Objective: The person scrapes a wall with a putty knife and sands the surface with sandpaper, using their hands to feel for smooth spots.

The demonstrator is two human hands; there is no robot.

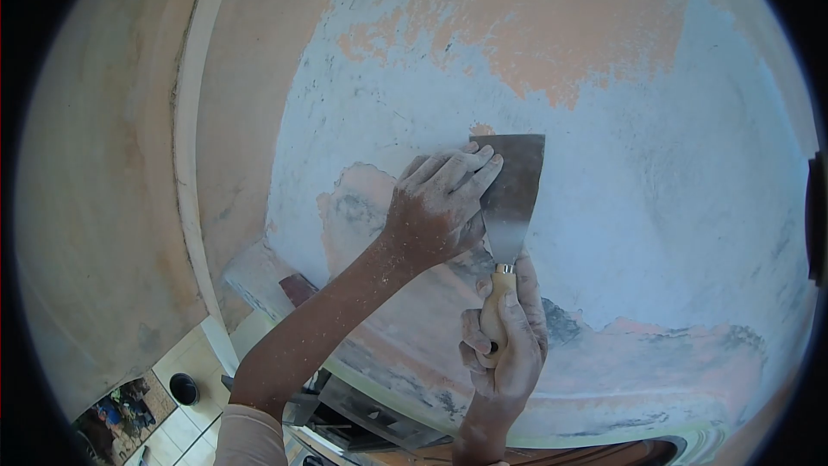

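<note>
A wide metal scraper (515, 190) lies with its blade against the blue-white wall (621, 207), its square edge pointing up. My right hand (509, 336) is wrapped round its pale wooden handle (493, 319). Dust covers my left hand (444, 198), whose fingertips rest on the left side of the blade; its thumb is partly hidden beside the blade. Orange-peach patches (578, 17) show where the paint is gone above the scraper. A rough pinkish-grey patch (358, 198) lies behind my left wrist.
A raised vertical strip (191, 121) divides the wall at the left. Below stand a black bucket (184, 388) on pale floor tiles (172, 431) and dark metal items (345, 410). A dark red block (297, 288) sits on the ledge near my left forearm.
</note>
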